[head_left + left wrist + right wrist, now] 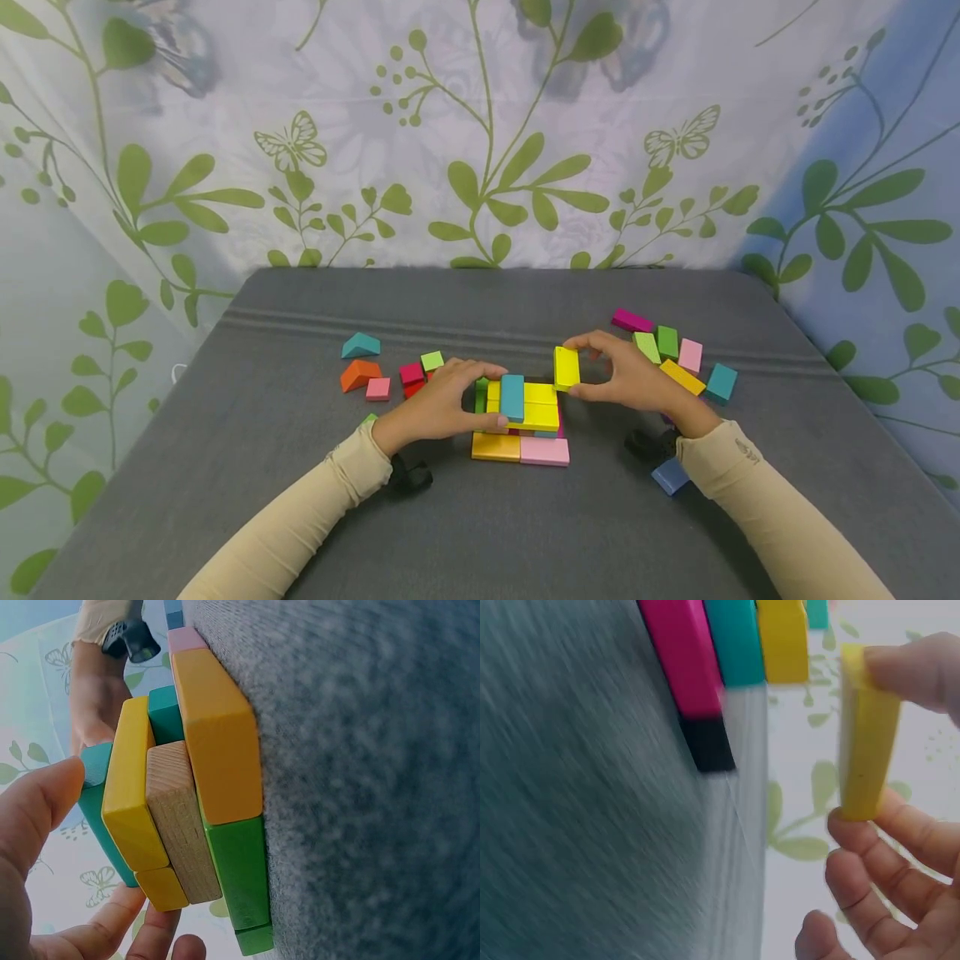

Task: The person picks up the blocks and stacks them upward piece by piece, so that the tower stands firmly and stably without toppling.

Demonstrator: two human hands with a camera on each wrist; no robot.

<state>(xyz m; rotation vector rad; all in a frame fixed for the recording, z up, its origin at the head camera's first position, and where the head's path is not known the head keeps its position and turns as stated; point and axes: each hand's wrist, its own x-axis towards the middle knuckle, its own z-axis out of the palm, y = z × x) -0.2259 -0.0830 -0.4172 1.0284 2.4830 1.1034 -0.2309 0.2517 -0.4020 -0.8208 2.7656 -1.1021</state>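
A layered stack of wooden blocks stands at the middle of the table, with an orange block (pixel 495 448) and a pink block (pixel 545 452) along its near bottom edge. Yellow blocks (pixel 542 393) form an upper layer, above a bare-wood block (pixel 184 825). Across them lies a teal block (pixel 512 398), pinched at its two ends by the thumb and fingers of my left hand (pixel 442 404). To the stack's upper right, my right hand (pixel 630 375) holds another yellow block (pixel 567 369) between thumb and fingertips. The right wrist view shows this block apart from the stack.
Left of the stack lie a teal roof-shaped block (pixel 362 345), an orange arch-like block (pixel 360 375), a pink block (pixel 378 389) and several small ones. Loose blocks, including a magenta one (pixel 632 320) and a teal one (pixel 722 383), lie right. A blue block (pixel 671 477) sits by the right wrist.
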